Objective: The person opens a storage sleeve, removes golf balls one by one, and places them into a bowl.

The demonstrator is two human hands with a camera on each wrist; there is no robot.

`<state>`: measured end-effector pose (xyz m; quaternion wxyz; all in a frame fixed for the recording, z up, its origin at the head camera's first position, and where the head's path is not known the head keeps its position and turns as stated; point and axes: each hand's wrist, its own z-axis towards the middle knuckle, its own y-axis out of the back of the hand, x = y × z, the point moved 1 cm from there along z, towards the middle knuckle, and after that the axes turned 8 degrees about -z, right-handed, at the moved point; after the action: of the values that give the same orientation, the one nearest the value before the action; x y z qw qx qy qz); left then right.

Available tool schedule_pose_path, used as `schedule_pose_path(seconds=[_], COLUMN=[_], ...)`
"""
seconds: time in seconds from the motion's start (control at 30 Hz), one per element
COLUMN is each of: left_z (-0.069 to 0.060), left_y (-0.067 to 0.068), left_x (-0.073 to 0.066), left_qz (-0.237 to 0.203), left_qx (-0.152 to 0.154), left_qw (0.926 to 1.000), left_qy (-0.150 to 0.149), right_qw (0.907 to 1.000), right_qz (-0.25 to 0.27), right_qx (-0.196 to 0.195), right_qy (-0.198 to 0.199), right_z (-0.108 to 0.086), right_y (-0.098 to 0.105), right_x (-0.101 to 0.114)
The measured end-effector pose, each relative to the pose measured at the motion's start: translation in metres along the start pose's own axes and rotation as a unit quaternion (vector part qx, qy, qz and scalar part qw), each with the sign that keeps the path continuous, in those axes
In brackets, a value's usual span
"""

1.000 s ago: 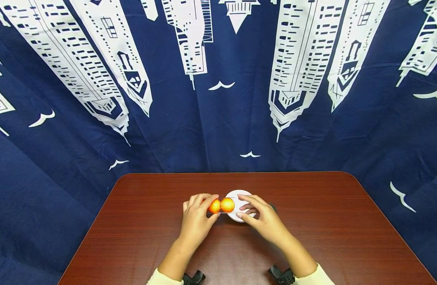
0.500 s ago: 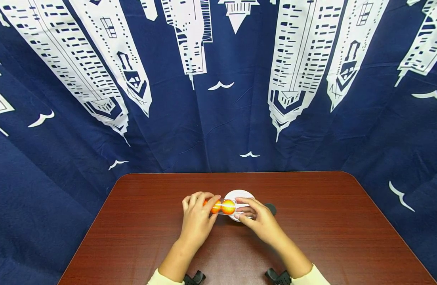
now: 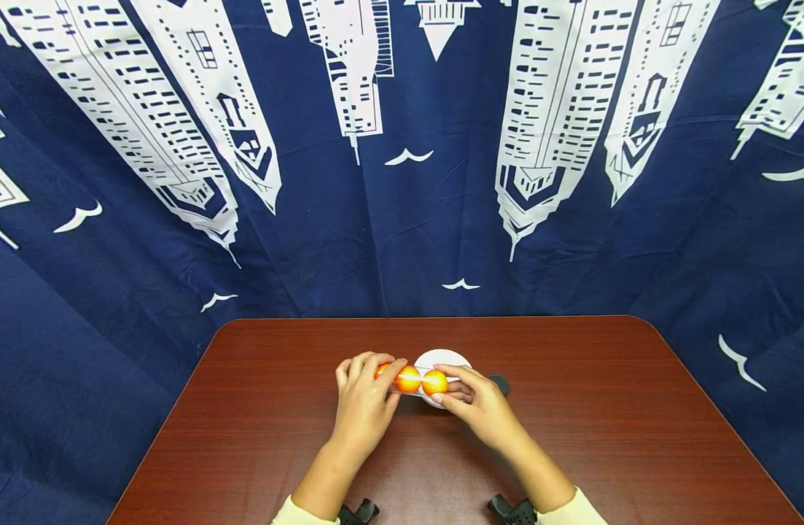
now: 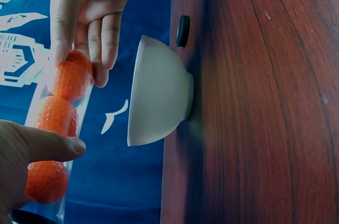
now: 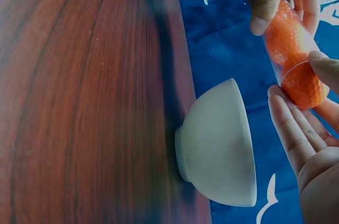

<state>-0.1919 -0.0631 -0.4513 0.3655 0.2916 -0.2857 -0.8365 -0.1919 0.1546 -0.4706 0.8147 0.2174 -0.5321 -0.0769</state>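
Note:
My left hand (image 3: 362, 401) grips a clear tube (image 4: 60, 211) of dimpled orange balls, which look like golf balls. It is held above the table, tilted in the wrist views. My right hand (image 3: 488, 408) is at the tube's right end. Its thumb and fingers pinch the end orange ball (image 5: 304, 89), which sticks partly out of the mouth. Behind it, more orange balls (image 4: 57, 115) sit in a row inside, some partly hidden by the left fingers. Below the tube, a white bowl (image 4: 159, 94) stands upright on the table; its inside is mostly hidden.
A dark round cap (image 3: 499, 384) lies on the brown wooden table (image 3: 572, 408), just right of the bowl. Another dark end piece (image 4: 29, 217) shows at the tube's left end. A blue curtain (image 3: 441, 219) with white buildings hangs behind the table.
The balls have slid rightward along the tube, bringing the end one to the right fingers. The right hand has shifted slightly left and closed in on it; the left hand has barely moved.

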Motion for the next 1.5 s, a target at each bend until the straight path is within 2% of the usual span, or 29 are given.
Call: schedule_pose_path(seconds=[0.5,0.97,1.17,1.5], left_z=[-0.001,-0.004,-0.006,-0.007], left_y=[-0.003,-0.006,-0.009,-0.01], left_x=[0.001,0.004,0.009,0.022], left_qz=[-0.016,-0.053,-0.076,-0.131], left_qx=[0.0,-0.021,-0.008,-0.001], left_qw=[0.9997,0.9978,0.9944,0.9801], left_qy=[0.016,0.033,0.073,0.149], right_qw=[0.9997,0.9991,0.9988,0.9974], right_qz=[0.002,0.001,-0.002,-0.021], right_qx=[-0.01,-0.024,-0.039,-0.066], right_qy=[0.024,0.034,0.029,0.018], right_z=[0.002,0.003,0.006,0.015], right_y=[0.002,0.004,0.005,0.008], right_x=[-0.002,0.004,0.005,0.001])
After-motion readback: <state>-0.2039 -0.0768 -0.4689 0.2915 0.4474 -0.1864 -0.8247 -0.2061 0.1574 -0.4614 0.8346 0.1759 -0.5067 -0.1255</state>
